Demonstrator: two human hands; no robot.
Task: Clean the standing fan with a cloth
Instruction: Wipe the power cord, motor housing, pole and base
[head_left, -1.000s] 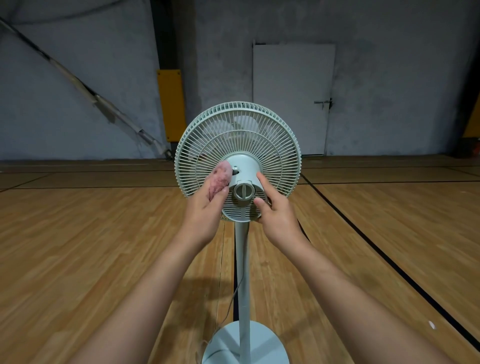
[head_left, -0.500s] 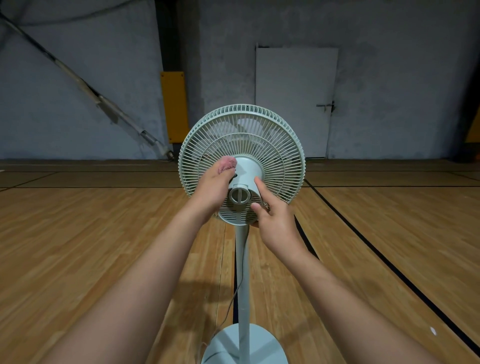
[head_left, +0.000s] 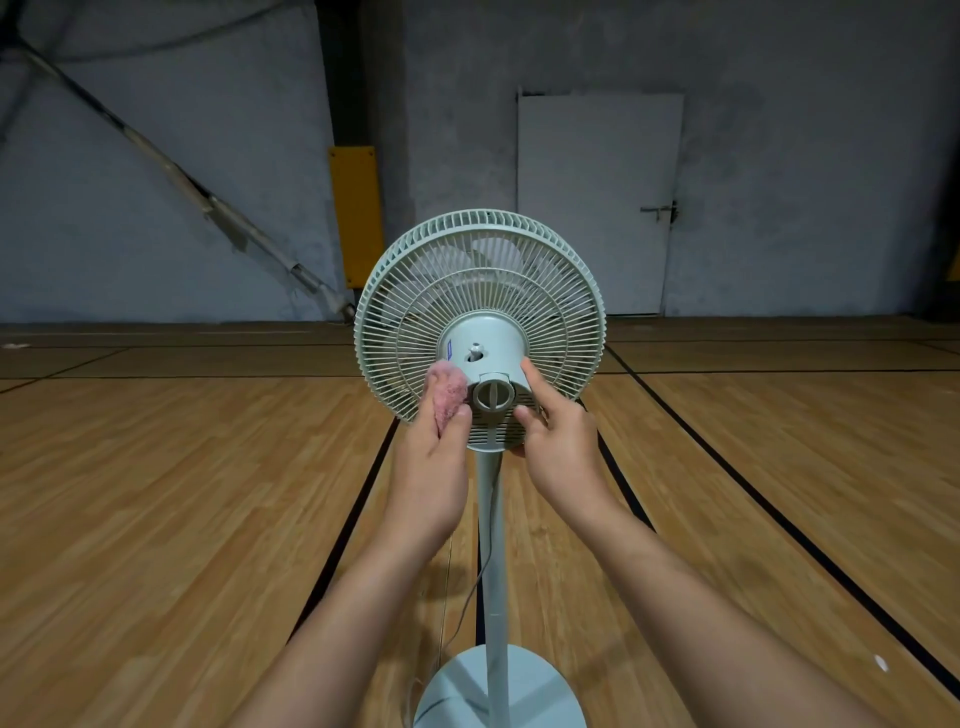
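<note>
The left hand (head_left: 430, 467) grips a bunched pink cloth (head_left: 448, 396) against the round back of the pale green plastic standing fan (head_left: 488, 332); the right hand (head_left: 563, 454) touches it with straight fingers.

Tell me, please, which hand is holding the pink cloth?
The left hand grips the pink cloth; the right hand holds none, its fingers merely touching the fan's motor housing.

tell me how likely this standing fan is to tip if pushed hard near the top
Probably top-heavy: the wide grille sits high on a thin pole, so a hard push could rock it. The broad round base likely resists light wiping. The right hand on the motor housing seems to steady it.
</note>
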